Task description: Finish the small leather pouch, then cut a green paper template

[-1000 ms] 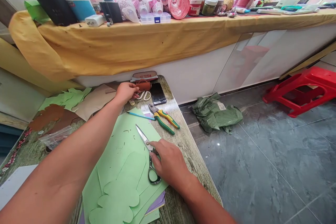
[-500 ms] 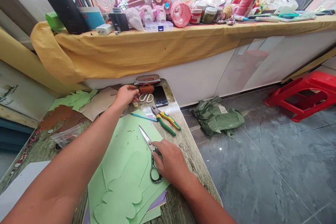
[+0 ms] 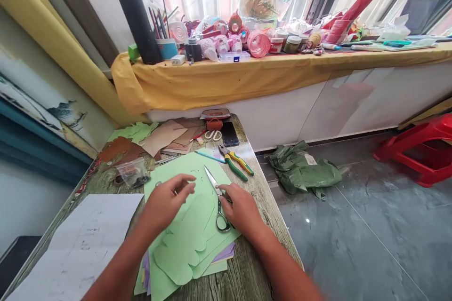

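Light green sheets (image 3: 169, 263) lie stacked on the wooden table, with a cut, scalloped green shape (image 3: 180, 244) on top. My left hand (image 3: 169, 200) hovers over the upper left of the stack, fingers apart and curved, holding nothing. Silver scissors with black handles (image 3: 222, 221) rest closed on the sheets, tips pointing up and left. My right hand (image 3: 242, 204) is at their pivot, thumb and index finger touching them from the right; its other fingers are tucked out of sight. A blue pencil (image 3: 211, 156) lies at the stack's top edge, beside green and yellow pliers (image 3: 236, 162).
Behind the stack are white-handled scissors (image 3: 213, 135), a phone (image 3: 230, 134), brown sheets (image 3: 164, 136) and a plastic bag (image 3: 133, 172). White paper (image 3: 88, 240) lies at left. Jars and crafts fill the cloth-covered ledge (image 3: 212, 87). A red stool (image 3: 420, 150) stands right.
My left hand has come back from beside the white-handled scissors to above the green sheets. My right hand stays at the black-handled scissors. The view has shifted left and up.
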Tool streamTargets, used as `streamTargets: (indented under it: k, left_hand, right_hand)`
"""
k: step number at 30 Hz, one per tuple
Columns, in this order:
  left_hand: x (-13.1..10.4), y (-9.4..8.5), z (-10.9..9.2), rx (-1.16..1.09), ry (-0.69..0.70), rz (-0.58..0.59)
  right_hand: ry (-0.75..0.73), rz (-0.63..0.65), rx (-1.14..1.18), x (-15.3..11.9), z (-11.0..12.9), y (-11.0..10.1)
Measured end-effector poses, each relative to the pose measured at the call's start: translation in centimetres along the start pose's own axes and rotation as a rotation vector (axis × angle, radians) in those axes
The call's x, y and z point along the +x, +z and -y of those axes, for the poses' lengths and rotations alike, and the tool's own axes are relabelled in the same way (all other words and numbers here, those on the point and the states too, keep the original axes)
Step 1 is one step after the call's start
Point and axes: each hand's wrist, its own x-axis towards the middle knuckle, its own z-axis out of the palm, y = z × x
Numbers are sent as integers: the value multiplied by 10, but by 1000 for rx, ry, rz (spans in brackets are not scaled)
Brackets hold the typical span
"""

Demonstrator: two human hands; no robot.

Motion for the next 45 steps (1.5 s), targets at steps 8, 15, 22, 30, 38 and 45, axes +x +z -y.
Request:
streamTargets:
  k: [8,15,22,30,38,45]
  left_hand:
    - [-66,36,41,143,92,-8]
    - [-65,-3,45,104,147,-17]
    - [46,-97,24,472,196,-252]
    - [165,-94,14,827,195,25]
    - [195,-63,41,903,368,210]
    - [202,-63,36,979,457,249]
  right_hand:
    - [-28,-16,-21,0,-5,5]
    - [-48,-49,-37,0,-9,10]
    - [-69,-63,-37,0,-9,12]
    - [-98,-80,-32,1,-12,12]
    - [-84,-97,5,3,-12,15]
    - [-101,-97,-18,5,-9,11]
